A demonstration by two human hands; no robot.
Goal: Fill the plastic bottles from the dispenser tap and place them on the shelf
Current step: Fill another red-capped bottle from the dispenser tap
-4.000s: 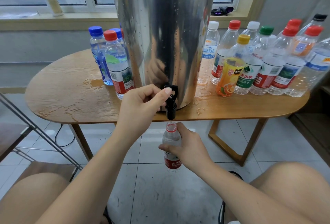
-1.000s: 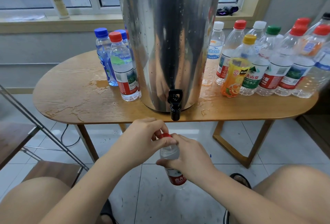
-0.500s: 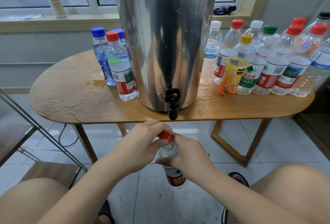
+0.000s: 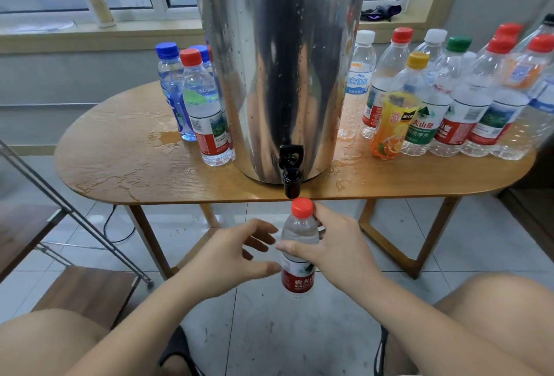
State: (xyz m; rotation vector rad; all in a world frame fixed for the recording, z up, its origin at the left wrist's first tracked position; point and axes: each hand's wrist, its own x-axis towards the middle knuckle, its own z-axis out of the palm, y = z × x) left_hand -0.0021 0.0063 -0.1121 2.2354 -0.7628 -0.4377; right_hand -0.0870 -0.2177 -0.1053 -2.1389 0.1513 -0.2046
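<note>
Capped bottle (image 4: 299, 243) in right hand (image 4: 338, 251)

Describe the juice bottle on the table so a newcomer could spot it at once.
Start at the big steel dispenser on the wooden table. To its right stands a crowd of clear water bottles, with the juice bottle at the front left. It alone has a yellow cap and a yellow label picturing orange slices.

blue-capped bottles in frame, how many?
2. Both stand on the table, left of the dispenser: the far-left blue-capped bottle, and the second blue-capped bottle behind the red-capped bottle. The dispenser may hide more.
</note>
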